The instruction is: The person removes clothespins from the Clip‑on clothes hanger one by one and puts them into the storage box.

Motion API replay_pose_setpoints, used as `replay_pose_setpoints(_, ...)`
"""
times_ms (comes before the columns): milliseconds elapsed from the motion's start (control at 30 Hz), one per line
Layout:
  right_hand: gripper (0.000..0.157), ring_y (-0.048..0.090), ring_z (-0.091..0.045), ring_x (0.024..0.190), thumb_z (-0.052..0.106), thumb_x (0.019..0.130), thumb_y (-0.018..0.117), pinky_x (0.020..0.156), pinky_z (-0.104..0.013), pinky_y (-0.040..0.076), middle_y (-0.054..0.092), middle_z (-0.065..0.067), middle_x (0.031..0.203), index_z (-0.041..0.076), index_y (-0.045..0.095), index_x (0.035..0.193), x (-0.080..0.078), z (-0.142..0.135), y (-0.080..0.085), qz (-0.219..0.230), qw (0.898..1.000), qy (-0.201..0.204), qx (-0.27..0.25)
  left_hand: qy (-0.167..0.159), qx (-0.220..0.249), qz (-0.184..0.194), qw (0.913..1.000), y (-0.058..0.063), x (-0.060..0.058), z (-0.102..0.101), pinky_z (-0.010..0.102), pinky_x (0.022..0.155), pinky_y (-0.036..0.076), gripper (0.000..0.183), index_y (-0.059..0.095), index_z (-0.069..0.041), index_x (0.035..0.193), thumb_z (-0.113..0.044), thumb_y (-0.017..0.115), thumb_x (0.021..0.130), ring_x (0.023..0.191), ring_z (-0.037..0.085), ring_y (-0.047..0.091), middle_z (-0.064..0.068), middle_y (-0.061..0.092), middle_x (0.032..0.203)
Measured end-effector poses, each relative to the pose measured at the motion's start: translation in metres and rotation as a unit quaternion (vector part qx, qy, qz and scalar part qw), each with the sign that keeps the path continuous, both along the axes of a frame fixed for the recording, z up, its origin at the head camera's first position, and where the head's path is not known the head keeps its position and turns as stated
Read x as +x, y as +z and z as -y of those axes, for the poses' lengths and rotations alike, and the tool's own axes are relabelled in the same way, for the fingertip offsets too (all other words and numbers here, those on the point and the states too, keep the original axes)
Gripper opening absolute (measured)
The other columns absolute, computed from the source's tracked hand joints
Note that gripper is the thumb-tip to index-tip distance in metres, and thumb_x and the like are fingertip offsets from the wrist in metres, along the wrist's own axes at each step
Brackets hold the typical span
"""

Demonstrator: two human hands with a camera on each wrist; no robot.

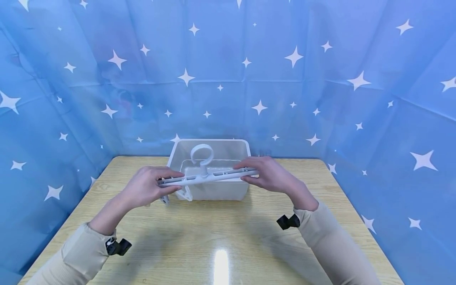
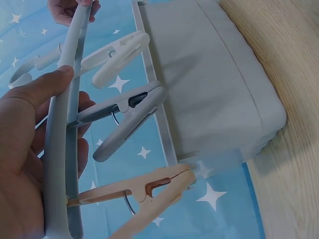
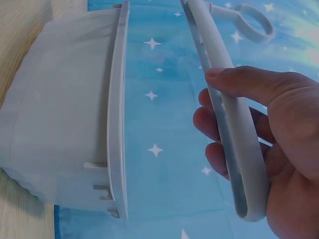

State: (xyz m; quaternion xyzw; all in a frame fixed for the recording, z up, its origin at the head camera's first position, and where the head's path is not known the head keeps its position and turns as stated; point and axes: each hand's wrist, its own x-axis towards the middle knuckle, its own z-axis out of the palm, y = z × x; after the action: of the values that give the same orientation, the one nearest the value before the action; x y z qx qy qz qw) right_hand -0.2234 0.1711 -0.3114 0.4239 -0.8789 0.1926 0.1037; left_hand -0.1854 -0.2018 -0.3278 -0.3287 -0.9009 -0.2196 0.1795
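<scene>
A pale grey-white clip hanger [image 1: 210, 177] with a round hook [image 1: 202, 149] is held level above the table by both hands. My left hand [image 1: 151, 183] grips its left end, thumb along the near side and fingers behind. At its right end, my right hand [image 1: 268, 174] pinches the bar between thumb and fingers. Below the left half dangle a white clip [image 2: 119, 56], a grey clip [image 2: 124, 133] and a beige clip [image 2: 159, 196]. The right wrist view shows the bar's hollow right half with no clips hanging from it.
Behind the hanger, a whitish plastic bin [image 1: 213, 192] stands toward the back of the wooden table [image 1: 199, 237]. Blue cloth [image 1: 228, 99] with white stars encloses the back and sides.
</scene>
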Motion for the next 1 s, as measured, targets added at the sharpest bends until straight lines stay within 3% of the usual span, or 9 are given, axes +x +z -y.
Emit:
replay_pose_setpoints(233, 0.032, 0.062, -0.011, 0.087, 0.017, 0.091, 0.075, 0.075, -0.036, 0.053, 0.072, 0.001, 0.117, 0.021, 0.071, 0.123, 0.003, -0.004, 0.000, 0.003, 1.000, -0.009, -0.019, -0.006, -0.019, -0.077, 0.9968, 0.002, 0.002, -0.004, 0.023, 0.060, 0.049, 0.031, 0.077, -0.023, 0.112, -0.032, 0.082, 0.082, 0.067, 0.002, 0.066, -0.005, 0.077, 0.104)
replay_pose_setpoints(400, 0.033, 0.063, -0.010, 0.088, 0.019, 0.091, 0.074, 0.076, -0.033, 0.052, 0.072, 0.001, 0.118, 0.021, 0.070, 0.124, 0.005, -0.006, -0.002, 0.004, 1.000, -0.018, -0.020, 0.000, -0.030, -0.122, 0.9921, 0.003, 0.002, -0.006, 0.024, 0.058, 0.048, 0.032, 0.078, -0.022, 0.109, -0.032, 0.084, 0.079, 0.068, 0.006, 0.067, -0.004, 0.076, 0.104)
replay_pose_setpoints(767, 0.034, 0.066, -0.015, 0.102, 0.018, 0.092, 0.073, 0.082, -0.038, 0.054, 0.071, 0.002, 0.123, 0.020, 0.070, 0.126, 0.006, -0.010, -0.006, 0.027, 0.998, -0.038, -0.048, -0.025, -0.009, -0.171, 0.9849, 0.003, 0.000, -0.005, 0.025, 0.059, 0.052, 0.037, 0.076, -0.017, 0.114, -0.018, 0.084, 0.078, 0.085, 0.013, 0.070, -0.001, 0.073, 0.115)
replay_pose_setpoints(900, 0.035, 0.066, -0.017, 0.107, 0.020, 0.092, 0.073, 0.086, -0.040, 0.054, 0.071, 0.002, 0.124, 0.021, 0.069, 0.127, 0.007, -0.012, -0.007, 0.028, 0.997, -0.051, -0.056, -0.037, 0.006, -0.182, 0.9825, 0.003, 0.000, -0.006, 0.032, 0.072, 0.054, 0.038, 0.076, -0.015, 0.115, -0.013, 0.084, 0.077, 0.104, 0.021, 0.066, 0.003, 0.070, 0.121)
replay_pose_setpoints(1000, 0.035, 0.066, -0.021, 0.113, 0.021, 0.092, 0.073, 0.090, -0.042, 0.054, 0.070, 0.000, 0.125, 0.021, 0.069, 0.127, 0.007, -0.014, -0.008, 0.033, 0.995, -0.065, -0.062, -0.045, 0.017, -0.184, 0.9817, 0.004, 0.000, -0.006, 0.043, 0.086, 0.049, 0.038, 0.076, -0.015, 0.114, -0.011, 0.083, 0.077, 0.114, 0.027, 0.061, 0.005, 0.069, 0.123)
